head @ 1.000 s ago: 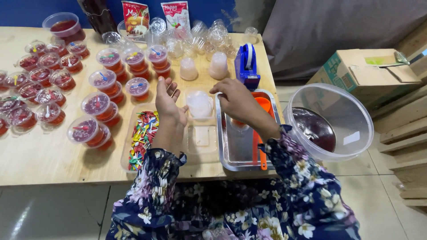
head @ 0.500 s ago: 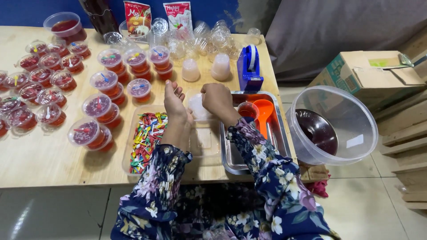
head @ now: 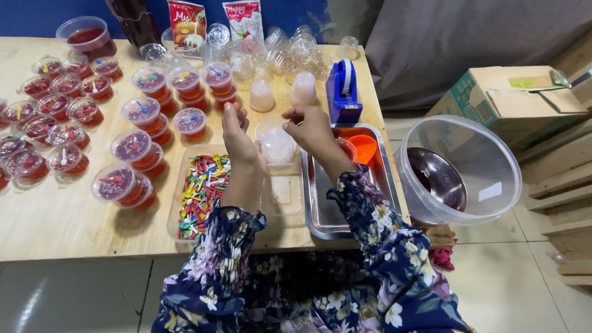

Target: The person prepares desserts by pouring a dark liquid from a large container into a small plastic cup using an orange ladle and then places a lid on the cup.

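Observation:
My left hand (head: 238, 134) and my right hand (head: 310, 127) hover side by side over the table's middle, each with fingertips pinched together. The pinched tips sit a short gap apart. I cannot see anything held between them. Just below the hands stands a clear lidded cup (head: 277, 146) on a clear plastic tray (head: 282, 196). A blue tape dispenser (head: 344, 92) stands right behind my right hand.
Left of the clear tray is a tray of small colourful spoons (head: 202, 188). Several lidded cups of red jelly (head: 131, 148) cover the left of the wooden table (head: 74, 228). A metal tray (head: 345, 213) with an orange scoop (head: 364, 148) lies right. A large clear bowl (head: 487, 191) and cardboard box (head: 502, 92) stand beyond the edge.
My right hand left the metal tray and came left over the clear cup. Both hands then lifted a little, and their fingers closed into pinches.

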